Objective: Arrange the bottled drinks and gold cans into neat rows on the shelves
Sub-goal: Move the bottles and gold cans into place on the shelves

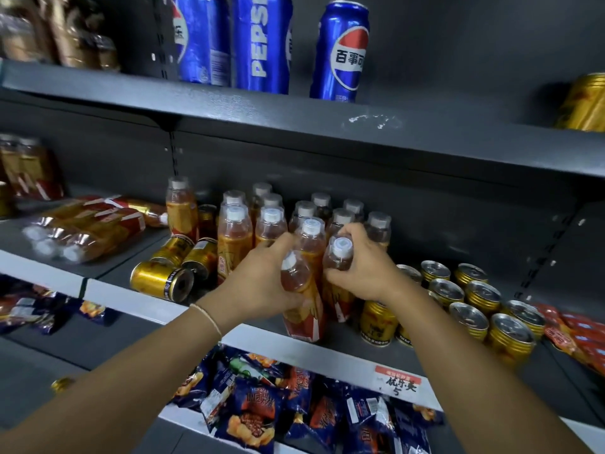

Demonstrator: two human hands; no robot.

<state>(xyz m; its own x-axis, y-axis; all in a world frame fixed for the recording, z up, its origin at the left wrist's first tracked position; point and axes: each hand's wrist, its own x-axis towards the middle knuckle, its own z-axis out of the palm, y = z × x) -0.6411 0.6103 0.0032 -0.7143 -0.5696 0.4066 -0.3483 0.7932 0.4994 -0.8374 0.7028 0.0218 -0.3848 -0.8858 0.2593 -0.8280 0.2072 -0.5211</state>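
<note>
Clear plastic bottle of amber drink, white cap, orange-red label (302,299), tilted, gripped by left hand (258,283); right hand (363,268) clasps neighbouring upright bottle (339,270); upright gold cans (474,303) just right.

Looking like a shop, prob. a small grocery: dark metal shelves (294,113) w/ slotted uprights are carrying stock in multiples. A handwritten price tag (397,382) is sitting on the mid shelf's front edge. Just above the tag, gold cans (471,309) are standing in rows; up-left of it, same-label bottles (271,221) are crowding together, w/ more bottles and cans lying on their sides further left. Well above the tag, blue Pepsi cans (340,50) are standing on the top shelf. Below the tag, snack bags (258,411) are piling up; red packs (579,335) are lying to its right.
</note>
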